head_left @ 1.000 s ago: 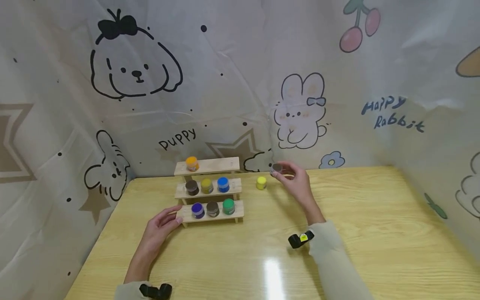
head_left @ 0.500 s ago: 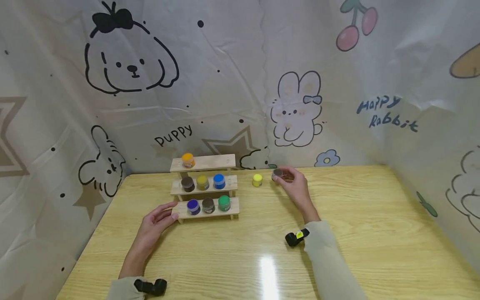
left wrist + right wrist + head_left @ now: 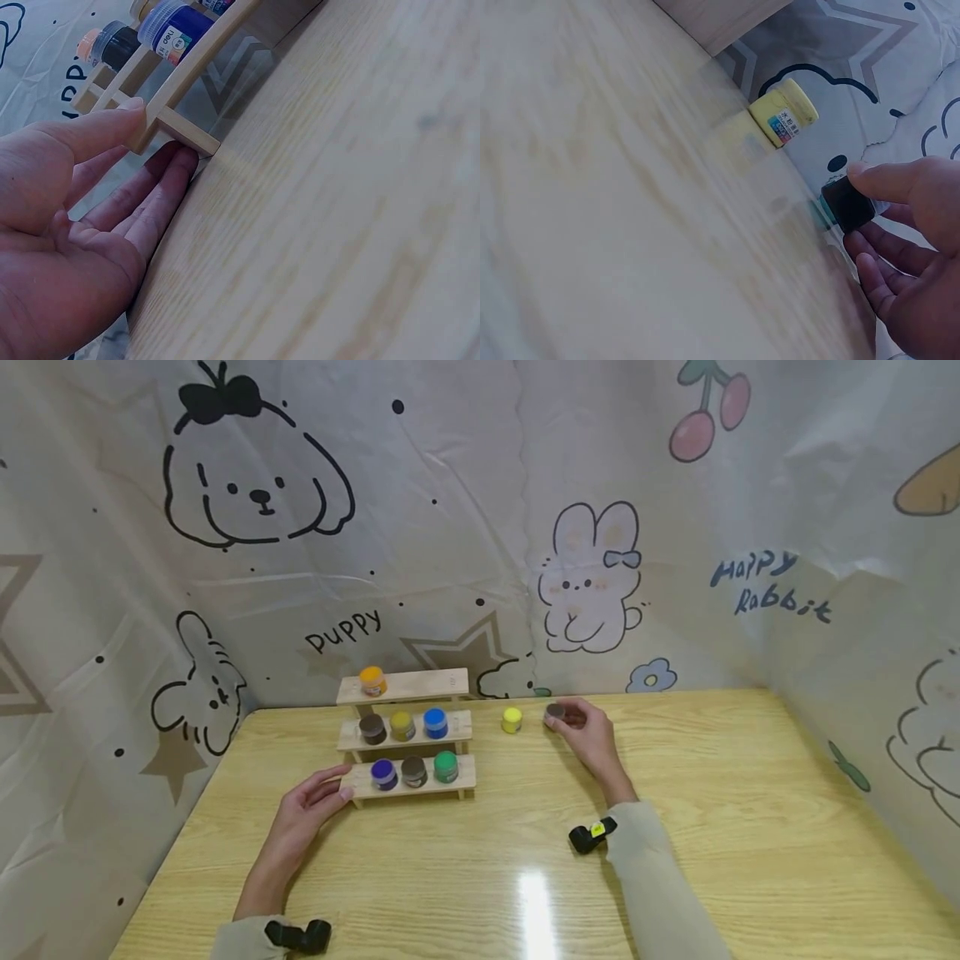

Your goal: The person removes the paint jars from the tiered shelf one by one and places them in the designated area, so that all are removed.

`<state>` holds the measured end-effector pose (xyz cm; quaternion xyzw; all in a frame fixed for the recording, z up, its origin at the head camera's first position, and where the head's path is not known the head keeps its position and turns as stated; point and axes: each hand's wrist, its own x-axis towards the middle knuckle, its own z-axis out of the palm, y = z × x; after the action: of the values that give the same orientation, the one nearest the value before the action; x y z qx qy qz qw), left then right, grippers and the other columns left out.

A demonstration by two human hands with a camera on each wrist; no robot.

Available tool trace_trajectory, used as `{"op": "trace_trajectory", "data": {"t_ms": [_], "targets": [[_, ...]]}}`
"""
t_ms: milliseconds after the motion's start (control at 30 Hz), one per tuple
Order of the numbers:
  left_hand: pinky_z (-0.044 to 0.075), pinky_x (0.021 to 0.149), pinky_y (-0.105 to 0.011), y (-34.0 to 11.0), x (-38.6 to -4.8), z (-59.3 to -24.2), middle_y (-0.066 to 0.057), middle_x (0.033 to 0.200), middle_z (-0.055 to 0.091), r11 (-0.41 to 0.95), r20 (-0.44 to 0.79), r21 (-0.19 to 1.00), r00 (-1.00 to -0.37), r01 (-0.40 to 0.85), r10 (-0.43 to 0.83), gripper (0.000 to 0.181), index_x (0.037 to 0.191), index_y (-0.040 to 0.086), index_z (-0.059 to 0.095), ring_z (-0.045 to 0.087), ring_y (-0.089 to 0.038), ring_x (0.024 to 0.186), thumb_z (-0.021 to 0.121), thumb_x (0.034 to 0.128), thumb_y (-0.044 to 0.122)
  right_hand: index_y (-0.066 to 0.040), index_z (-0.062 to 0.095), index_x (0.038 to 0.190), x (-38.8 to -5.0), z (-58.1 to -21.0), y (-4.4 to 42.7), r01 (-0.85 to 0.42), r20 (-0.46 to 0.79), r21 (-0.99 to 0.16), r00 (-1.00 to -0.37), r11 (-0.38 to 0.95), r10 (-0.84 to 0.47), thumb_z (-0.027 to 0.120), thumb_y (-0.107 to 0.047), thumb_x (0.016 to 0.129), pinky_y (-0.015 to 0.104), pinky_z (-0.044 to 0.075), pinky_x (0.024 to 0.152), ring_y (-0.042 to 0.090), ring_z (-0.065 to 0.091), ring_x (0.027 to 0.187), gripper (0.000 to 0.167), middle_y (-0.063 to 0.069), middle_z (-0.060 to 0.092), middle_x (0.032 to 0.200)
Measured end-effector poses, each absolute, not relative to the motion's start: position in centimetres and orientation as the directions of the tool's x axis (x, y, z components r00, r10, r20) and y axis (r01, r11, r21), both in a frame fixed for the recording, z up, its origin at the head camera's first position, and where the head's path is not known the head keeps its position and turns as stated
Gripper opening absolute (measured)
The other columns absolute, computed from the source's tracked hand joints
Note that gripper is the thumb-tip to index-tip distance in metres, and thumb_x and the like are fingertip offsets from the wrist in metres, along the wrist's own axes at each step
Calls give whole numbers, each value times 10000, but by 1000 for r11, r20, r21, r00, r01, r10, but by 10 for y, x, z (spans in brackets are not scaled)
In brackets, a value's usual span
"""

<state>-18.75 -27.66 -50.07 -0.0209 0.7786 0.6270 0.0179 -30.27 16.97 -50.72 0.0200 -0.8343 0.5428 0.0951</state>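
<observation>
Rack [image 3: 420,683]: pale wood. Top: orange jar [image 3: 372,682]. Middle, left to right: dark brown jar [image 3: 372,729], mustard jar [image 3: 402,726], blue jar [image 3: 435,723]. Front: violet jar [image 3: 384,774], grey-brown jar [image 3: 414,771], green jar [image 3: 446,767]. Off rack: yellow jar [image 3: 512,720]; blackish-brown jar [image 3: 553,712]. Worktop [image 3: 420,877]: light yellow, wood-grained. Sleeves [image 3: 658,864]: off-white. Backdrop [image 3: 465,443]: whitish, printed with black-line puppy [image 3: 260,497], taupe stars [image 3: 468,653], pink cherries [image 3: 692,437], blue flower [image 3: 651,677].

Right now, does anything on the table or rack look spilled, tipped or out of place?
Nothing looks spilled or tipped. The one mild oddity is the yellow jar, upright on the table while seven jars stand on the rack. A dark jar is off the rack too, but the right fingers hold it.
</observation>
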Motion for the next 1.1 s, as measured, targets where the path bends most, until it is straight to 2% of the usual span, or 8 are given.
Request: {"op": "trace_trajectory", "data": {"t_ms": [533, 833, 1100], "targets": [[513, 910, -177, -272, -191, -500, -221, 1395, 581, 198, -55, 979, -998, -54, 3, 519, 1471, 54, 550, 605, -23, 1119, 698, 1008, 237, -14, 646, 1310, -303, -509, 172, -103, 144, -894, -988, 437, 62, 781, -141, 934, 434, 534, 955, 312, 638, 1117, 419, 187, 666, 1230], [517, 908, -180, -275, -190, -500, -227, 1386, 581, 194, -41, 980, -999, -39, 9, 518, 1469, 44, 549, 609, -32, 1117, 697, 1008, 229, 11, 616, 1349, -303, -503, 173, -117, 143, -891, -989, 439, 25, 786, -145, 930, 454, 520, 978, 347, 625, 1146, 478, 212, 649, 1259], [523, 898, -183, -277, -188, -501, -229, 1363, 594, 187, -30, 982, -999, -27, 11, 519, 1464, 26, 548, 622, -33, 1097, 699, 1007, 220, 11, 591, 1381, -297, -490, 179, -128, 134, -916, -991, 381, -12, 757, -208, 959, 478, 482, 1044, 366, 578, 1224, 503, 202, 592, 1349]]}}
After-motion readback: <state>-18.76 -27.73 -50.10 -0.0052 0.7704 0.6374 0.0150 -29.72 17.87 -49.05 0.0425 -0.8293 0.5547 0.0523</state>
